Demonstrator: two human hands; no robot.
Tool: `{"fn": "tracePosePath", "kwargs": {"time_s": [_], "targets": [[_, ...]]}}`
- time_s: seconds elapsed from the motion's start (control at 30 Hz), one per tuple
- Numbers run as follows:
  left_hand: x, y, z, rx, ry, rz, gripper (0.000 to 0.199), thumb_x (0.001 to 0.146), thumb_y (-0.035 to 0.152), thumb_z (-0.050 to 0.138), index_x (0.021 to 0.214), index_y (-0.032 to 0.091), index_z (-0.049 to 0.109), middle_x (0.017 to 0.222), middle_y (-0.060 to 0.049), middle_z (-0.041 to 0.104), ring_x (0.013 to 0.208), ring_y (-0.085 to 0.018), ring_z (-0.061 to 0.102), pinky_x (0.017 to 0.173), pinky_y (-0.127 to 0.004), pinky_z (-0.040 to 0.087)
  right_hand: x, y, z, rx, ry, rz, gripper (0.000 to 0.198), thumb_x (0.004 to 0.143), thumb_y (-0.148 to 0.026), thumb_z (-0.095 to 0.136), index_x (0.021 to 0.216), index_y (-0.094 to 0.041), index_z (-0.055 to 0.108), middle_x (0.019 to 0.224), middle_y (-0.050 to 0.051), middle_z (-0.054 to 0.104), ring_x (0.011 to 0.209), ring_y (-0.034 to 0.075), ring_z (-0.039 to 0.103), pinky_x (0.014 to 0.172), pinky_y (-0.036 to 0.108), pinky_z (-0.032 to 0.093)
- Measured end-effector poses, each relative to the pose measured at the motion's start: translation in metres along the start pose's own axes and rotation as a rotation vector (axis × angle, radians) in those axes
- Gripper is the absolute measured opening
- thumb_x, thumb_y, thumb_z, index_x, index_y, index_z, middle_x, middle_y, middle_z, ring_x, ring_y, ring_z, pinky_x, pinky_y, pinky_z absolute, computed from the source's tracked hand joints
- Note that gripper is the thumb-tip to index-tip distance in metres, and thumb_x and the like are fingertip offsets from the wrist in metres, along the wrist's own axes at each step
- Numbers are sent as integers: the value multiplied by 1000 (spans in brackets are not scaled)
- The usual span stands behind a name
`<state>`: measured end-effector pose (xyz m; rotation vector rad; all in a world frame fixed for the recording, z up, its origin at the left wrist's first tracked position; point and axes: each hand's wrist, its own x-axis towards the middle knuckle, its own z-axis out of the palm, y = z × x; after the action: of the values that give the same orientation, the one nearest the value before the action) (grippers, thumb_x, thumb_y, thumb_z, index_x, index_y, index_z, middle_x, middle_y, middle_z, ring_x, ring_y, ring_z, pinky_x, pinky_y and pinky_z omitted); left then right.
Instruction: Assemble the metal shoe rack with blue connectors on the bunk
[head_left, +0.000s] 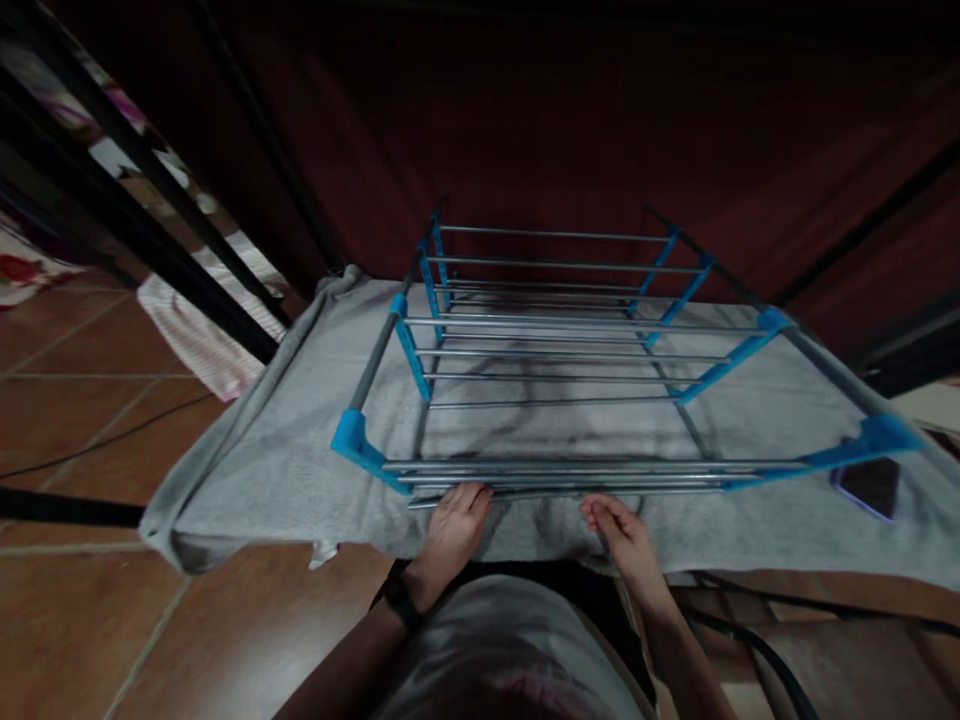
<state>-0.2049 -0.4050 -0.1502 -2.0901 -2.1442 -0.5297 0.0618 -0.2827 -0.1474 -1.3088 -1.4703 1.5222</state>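
The metal rod (pixel 529 494) runs nine to three o'clock; the left hand (pixel 456 512) drapes over it, the right hand (pixel 621 532) curls near its three-o'clock end, both grips unclear.

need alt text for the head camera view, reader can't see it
A person's left hand lies over a thin metal rod, right hand close by, at the front of a blue-jointed metal rack on grey cloth.

Dim light, glare on floor (pixel 251 640), edge distortion
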Motion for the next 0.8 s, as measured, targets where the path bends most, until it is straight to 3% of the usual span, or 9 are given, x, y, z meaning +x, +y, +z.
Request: {"fn": "tracePosePath", "kwargs": {"time_s": [0.13,0.4,0.6,0.8], "targets": [[2,1,1,22,-50,-2,25,98,18,48,119,20,62,116,-10,68,110,-24,61,98,-40,49,-2,-2,3,-146,-51,-90,46,90,-61,54,104,-20,71,99,12,73,88,25,68,83,40,55],[3,-6,8,60,-94,17,33,98,16,44,128,19,58,124,-12,65,120,-28,58,105,-45,45,7,-13,18,-646,12,-503,34,99,-27,39,117,-22,67,112,11,67,110,24,61,101,41,47],[3,-23,25,107,-81,87,38,97,13,42,130,19,58,121,-12,69,117,-26,62,101,-41,47,20,-12,34,-942,-39,-543,29,99,-19,43,116,-19,66,118,13,65,115,27,55,104,45,41],[6,-32,29,79,-44,98,38,95,15,42,128,20,61,122,-10,70,109,-25,67,96,-39,51,19,-10,34,-966,-86,-569,28,98,-18,48,120,-19,65,118,12,65,113,26,55,107,46,39]]}}
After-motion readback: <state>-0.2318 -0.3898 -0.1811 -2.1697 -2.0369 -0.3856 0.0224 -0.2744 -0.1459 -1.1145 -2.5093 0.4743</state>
